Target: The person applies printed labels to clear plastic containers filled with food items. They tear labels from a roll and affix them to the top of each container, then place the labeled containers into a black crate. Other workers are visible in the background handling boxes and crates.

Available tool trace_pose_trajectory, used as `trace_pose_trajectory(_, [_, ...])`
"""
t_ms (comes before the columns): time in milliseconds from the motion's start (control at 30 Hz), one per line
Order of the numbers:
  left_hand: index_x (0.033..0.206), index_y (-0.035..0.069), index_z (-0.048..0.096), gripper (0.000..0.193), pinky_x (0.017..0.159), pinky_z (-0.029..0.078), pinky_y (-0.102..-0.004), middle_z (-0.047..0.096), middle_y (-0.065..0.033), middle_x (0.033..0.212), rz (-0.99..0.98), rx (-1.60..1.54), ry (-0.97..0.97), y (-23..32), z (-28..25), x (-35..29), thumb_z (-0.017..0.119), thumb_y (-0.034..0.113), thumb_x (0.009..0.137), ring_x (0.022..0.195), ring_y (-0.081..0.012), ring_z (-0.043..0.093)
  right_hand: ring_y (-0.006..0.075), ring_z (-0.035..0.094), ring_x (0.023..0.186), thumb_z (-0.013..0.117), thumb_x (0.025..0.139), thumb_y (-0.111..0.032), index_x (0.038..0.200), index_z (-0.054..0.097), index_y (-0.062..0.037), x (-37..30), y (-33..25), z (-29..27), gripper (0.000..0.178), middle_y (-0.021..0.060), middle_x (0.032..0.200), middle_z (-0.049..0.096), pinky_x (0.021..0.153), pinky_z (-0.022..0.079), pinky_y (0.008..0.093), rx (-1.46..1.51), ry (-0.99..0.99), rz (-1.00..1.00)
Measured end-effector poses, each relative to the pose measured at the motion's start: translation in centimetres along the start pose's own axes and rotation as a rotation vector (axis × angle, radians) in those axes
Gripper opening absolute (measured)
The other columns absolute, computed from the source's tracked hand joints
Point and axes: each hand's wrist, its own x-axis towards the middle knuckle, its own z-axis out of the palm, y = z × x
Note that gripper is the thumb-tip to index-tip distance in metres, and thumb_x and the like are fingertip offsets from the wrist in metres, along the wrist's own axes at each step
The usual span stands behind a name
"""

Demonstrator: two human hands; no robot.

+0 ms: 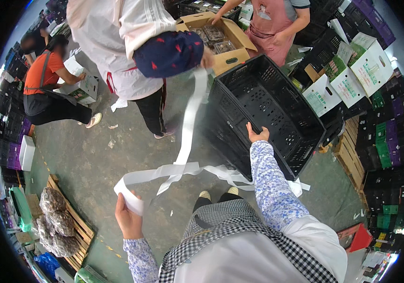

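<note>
My left hand (pixel 129 217) pinches the end of a long white paper strip (pixel 152 174), which looks like label tape. From there it runs to the right, twisting and trailing in front of my shoes. With my right hand (pixel 258 134) I grip the near side rim of a black plastic crate (pixel 272 104). The crate is tilted, and its perforated bottom shows bare. A second white strip (pixel 190 118) hangs from near the hand of a co-worker in a dark blue sleeve (pixel 169 54) and crosses mine.
Beyond the crate stands an open carton (pixel 237 52) of clear packs, with a pink-aproned person (pixel 275 28) beside it. White-and-green boxes (pixel 343 85) stand at right. A person in orange (pixel 51 75) crouches far left. Filled bags (pixel 56 221) lie on a wooden pallet (pixel 81 231).
</note>
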Motion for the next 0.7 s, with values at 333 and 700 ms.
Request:
trace_pose_trajectory(333, [0.135,0.008,0.041,0.045,0.101,0.038,-0.0508,0.059,-0.0172,0.114,0.084,-0.215,-0.320,-2.3,6.9,8.2,0.041,0.034,0.098,0.102,-0.0318,0.059,0.0455,0.025,0.134,0.052,0.082,-0.004,0.131,0.034,0.0139,-11.9,-11.5,1.7,0.055,0.0310,0.141,0.027,0.100,0.047,0.0464,-0.057,-0.269,0.269])
trace_pose_trajectory(700, [0.131,0.004,0.048,0.050,0.081,0.049,-0.0309,0.063,-0.0063,0.097,-0.044,0.780,-0.356,-21.6,17.3,33.2,0.042,-0.004,0.082,0.087,-0.0160,0.060,0.0381,0.040,0.128,0.056,0.083,-0.002,0.121,0.046,0.0155,-17.5,-16.2,1.7,0.043,0.0289,0.141,0.032,0.094,0.053,0.0346,0.022,-0.005,-0.027])
